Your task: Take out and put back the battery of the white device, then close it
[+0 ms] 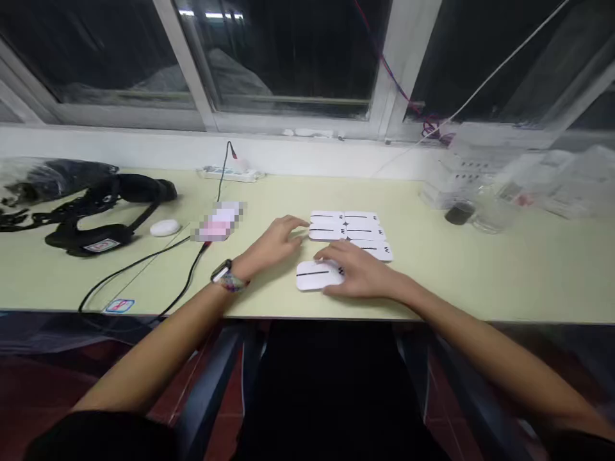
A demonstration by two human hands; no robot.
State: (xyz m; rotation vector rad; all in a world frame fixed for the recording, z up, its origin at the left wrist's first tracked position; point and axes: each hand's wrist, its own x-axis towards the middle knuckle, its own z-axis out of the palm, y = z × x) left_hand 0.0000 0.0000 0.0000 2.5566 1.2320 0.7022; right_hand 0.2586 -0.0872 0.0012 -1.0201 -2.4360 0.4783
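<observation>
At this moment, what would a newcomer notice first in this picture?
Probably the white, black-lined pieces grouped near the centre of the table. Just nearer, the right hand grasps a separate piece, while the left hand is beside the group. On the left lies black strapped gear.

Long pale yellow-green desk, right up against a low white wall. Above that it's big light-framed windows, glass super dark, with a bright light streak showing in one pane. Floor's reddish tile, kinda dim down there.
</observation>
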